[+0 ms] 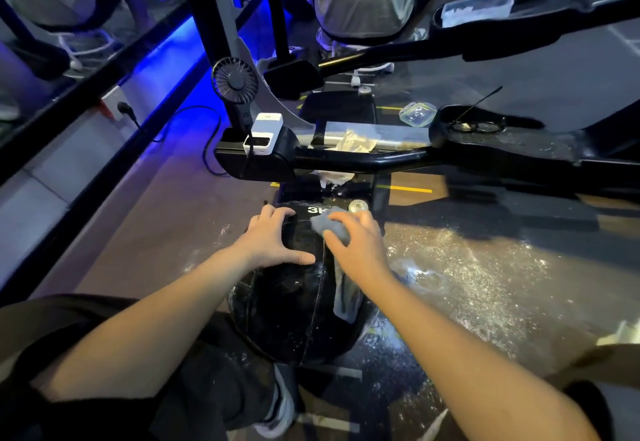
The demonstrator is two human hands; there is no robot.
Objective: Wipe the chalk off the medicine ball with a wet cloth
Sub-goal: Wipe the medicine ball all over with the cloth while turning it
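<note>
Sitting on the floor (145, 219) between the person's legs is the ball (294, 305). It is big, black and shiny, with thin seams and a white "3" near its far top. Small white specks of chalk (460, 267) show on the ball, and much more chalk lies scattered on the floor to the right of it.

The left hand (273, 239) lies flat on the top left of the ball. Its fingers (277, 213) are spread wide and straight, and the thumb points to the right.

The right hand (356, 243) presses a grey cloth (330, 226) onto the top right of the ball. Its fingers (353, 220) are curled over the cloth and close together. One end of the cloth sticks out past the fingers. The other end hangs down the ball's right side, below the wrist.

Just past the ball runs a black bar (363, 156) of a gym machine. A little black fan (234, 79) and a white box (263, 134) sit on the bar's left end. A crumpled white rag (353, 141) lies behind the bar. A clear tub (417, 114) sits further back on the floor, and glasses (476, 126) lie on the machine to the right. Other people sit in the back.
</note>
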